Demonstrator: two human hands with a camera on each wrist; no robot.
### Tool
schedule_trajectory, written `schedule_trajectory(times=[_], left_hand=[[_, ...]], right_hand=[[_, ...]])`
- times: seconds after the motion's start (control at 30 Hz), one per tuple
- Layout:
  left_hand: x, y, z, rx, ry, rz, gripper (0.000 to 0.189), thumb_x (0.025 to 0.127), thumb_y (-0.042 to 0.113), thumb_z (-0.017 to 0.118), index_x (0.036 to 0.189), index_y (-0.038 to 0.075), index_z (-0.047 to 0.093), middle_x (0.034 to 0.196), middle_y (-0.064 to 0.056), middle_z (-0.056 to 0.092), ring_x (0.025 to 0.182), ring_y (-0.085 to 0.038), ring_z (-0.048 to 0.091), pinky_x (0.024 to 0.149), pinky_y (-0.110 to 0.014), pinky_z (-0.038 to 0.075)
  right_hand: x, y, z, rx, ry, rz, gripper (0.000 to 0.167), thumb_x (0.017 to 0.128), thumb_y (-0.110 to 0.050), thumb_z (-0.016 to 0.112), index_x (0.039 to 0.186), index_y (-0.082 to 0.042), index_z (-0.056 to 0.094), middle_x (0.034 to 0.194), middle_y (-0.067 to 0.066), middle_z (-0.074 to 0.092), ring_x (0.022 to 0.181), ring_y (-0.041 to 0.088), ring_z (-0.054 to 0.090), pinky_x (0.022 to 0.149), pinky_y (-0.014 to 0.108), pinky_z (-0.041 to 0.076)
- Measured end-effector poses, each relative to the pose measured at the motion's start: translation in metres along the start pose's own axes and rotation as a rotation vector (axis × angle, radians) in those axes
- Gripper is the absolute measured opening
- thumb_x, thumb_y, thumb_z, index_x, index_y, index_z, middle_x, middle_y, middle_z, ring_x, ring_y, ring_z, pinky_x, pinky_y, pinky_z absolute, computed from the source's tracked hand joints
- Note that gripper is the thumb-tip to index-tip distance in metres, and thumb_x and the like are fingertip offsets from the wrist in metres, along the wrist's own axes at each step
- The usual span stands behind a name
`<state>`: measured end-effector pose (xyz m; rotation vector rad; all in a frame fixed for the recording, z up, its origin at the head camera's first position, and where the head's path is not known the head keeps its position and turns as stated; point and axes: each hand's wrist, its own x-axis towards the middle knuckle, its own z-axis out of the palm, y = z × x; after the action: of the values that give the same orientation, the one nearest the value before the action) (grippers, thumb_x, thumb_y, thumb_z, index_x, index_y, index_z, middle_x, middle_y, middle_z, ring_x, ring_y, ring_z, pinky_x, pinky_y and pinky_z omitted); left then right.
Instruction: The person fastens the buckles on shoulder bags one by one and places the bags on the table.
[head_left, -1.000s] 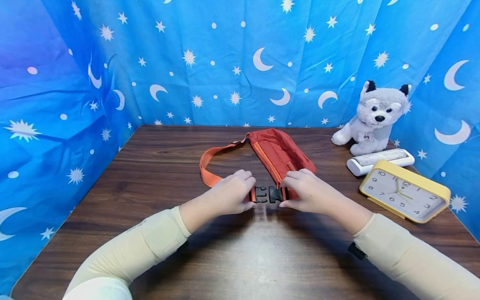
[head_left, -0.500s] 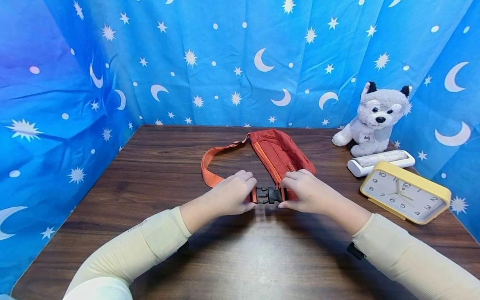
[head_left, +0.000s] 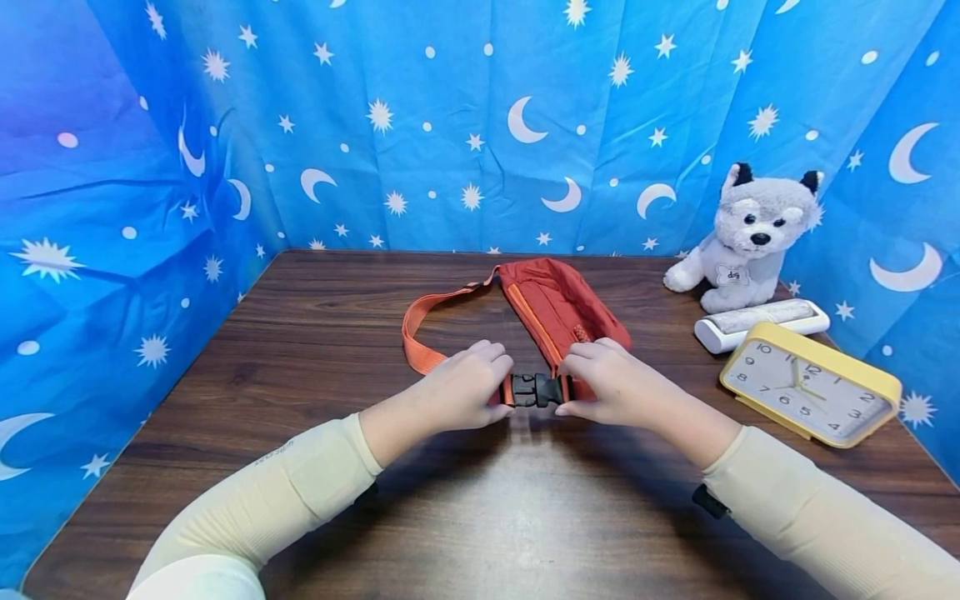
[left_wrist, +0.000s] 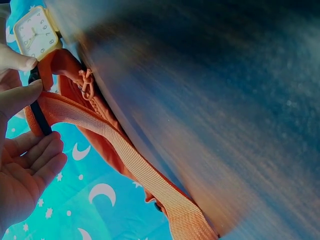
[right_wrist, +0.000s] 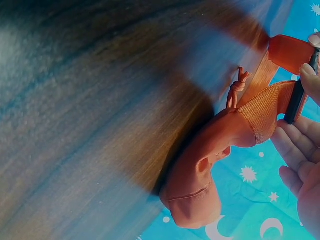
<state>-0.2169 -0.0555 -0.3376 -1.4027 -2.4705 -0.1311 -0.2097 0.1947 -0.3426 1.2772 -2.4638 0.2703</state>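
A red waist bag point(head_left: 558, 296) lies on the table, its orange strap point(head_left: 420, 329) looping out to the left. In front of it, a black side-release buckle point(head_left: 536, 390) spans the space between my hands. My left hand point(head_left: 467, 389) pinches the pronged half, whose edge and the webbing point(left_wrist: 120, 142) show in the left wrist view. My right hand point(head_left: 613, 385) pinches the socket half point(right_wrist: 295, 102) at the bag's end. The prongs sit at least partly inside the socket; whether they are latched I cannot tell. My fingers hide the buckle's outer ends.
To the right stand a yellow clock point(head_left: 810, 383), a white oblong case point(head_left: 761, 323) with a grey top and a grey plush dog point(head_left: 757, 237). Bare dark wood table point(head_left: 517, 517) lies in front of the hands. A blue star-and-moon cloth point(head_left: 450, 150) hangs behind.
A second ago a gap separated the two buckle halves. They came together by half a second ago, prongs entering the socket. Since then hands and buckle look nearly still.
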Motion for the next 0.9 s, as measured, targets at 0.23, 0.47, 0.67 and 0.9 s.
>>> schedule_trajectory(times=[0.23, 0.47, 0.67, 0.9], left_hand=[[0.0, 0.0, 0.0011, 0.0, 0.004, 0.001, 0.034, 0.076, 0.032, 0.076, 0.089, 0.007, 0.056, 0.081, 0.001, 0.046, 0.074, -0.015, 0.041, 0.066, -0.028, 0.038], [0.0002, 0.0005, 0.0015, -0.004, 0.011, 0.007, 0.034, 0.077, 0.032, 0.075, 0.089, 0.007, 0.056, 0.081, 0.001, 0.047, 0.074, -0.015, 0.041, 0.066, -0.027, 0.038], [0.0002, 0.0004, 0.0006, -0.01, 0.011, 0.005, 0.034, 0.077, 0.032, 0.075, 0.089, 0.007, 0.056, 0.08, 0.001, 0.046, 0.073, -0.015, 0.041, 0.065, -0.027, 0.038], [0.0001, 0.0009, 0.0006, -0.01, 0.008, 0.009, 0.034, 0.077, 0.032, 0.075, 0.09, 0.006, 0.057, 0.081, 0.0, 0.047, 0.073, -0.016, 0.041, 0.065, -0.027, 0.038]], right_hand=[[0.0013, -0.0011, -0.0009, 0.003, 0.012, -0.016, 0.044, 0.069, -0.039, 0.081, 0.09, -0.007, 0.062, 0.082, 0.0, 0.056, 0.071, 0.014, 0.05, 0.068, 0.035, 0.038], [0.0029, -0.0021, 0.0007, 0.005, 0.009, -0.019, 0.043, 0.069, -0.04, 0.081, 0.089, -0.008, 0.062, 0.079, -0.001, 0.054, 0.069, 0.013, 0.048, 0.067, 0.035, 0.037], [0.0045, -0.0035, -0.0012, 0.003, -0.011, -0.009, 0.042, 0.07, -0.041, 0.081, 0.089, -0.008, 0.061, 0.079, -0.001, 0.053, 0.069, 0.014, 0.046, 0.068, 0.035, 0.037], [0.006, -0.0058, -0.0031, 0.006, -0.02, -0.008, 0.042, 0.07, -0.04, 0.081, 0.089, -0.008, 0.062, 0.078, -0.001, 0.053, 0.068, 0.013, 0.046, 0.067, 0.034, 0.036]])
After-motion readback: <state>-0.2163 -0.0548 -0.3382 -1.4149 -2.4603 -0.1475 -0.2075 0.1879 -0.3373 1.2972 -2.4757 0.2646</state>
